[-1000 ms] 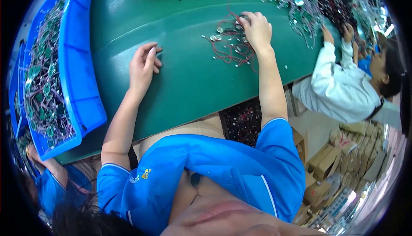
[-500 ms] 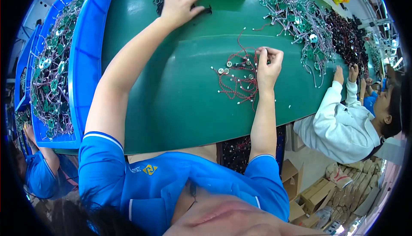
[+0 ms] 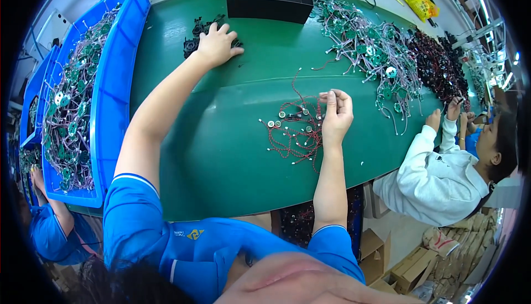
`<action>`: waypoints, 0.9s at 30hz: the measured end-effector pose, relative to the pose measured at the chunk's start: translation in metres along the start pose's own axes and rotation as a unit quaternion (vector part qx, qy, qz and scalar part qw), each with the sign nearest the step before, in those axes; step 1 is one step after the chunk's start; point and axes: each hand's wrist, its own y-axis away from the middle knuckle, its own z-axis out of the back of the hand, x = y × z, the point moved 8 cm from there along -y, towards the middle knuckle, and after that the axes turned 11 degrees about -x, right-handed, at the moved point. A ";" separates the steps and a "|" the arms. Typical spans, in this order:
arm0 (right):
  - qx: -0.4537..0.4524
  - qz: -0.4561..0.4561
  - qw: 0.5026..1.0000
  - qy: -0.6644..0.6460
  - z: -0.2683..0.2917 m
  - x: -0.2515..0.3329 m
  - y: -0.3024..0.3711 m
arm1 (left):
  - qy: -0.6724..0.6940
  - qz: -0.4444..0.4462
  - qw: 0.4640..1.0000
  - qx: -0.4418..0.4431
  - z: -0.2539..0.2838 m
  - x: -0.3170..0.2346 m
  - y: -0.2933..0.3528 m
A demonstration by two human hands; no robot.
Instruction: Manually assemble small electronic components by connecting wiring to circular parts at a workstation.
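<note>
At 11 o'clock the left hand splays loosely over small black parts, hiding much of their tangle; just past 2 o'clock the right hand curls, its tips together (whether they pinch anything, I cannot tell); toward its 8 o'clock lie twisted, white-tipped red wires with shiny round discs. At 12 o'clock the upper edge crops a smooth-walled black box.

Red-and-black wires, green tabletop
</note>
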 end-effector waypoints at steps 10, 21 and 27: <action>0.101 -0.160 0.953 -0.237 -0.009 -0.011 0.002 | -0.097 0.125 0.951 -0.264 0.012 0.082 -0.010; 0.090 -0.077 0.984 -0.132 -0.023 0.002 0.006 | -0.005 0.016 0.968 -0.249 -0.038 0.090 0.014; -0.046 0.048 0.998 0.012 0.010 0.034 -0.005 | 0.236 0.119 0.950 -0.166 0.028 0.084 0.056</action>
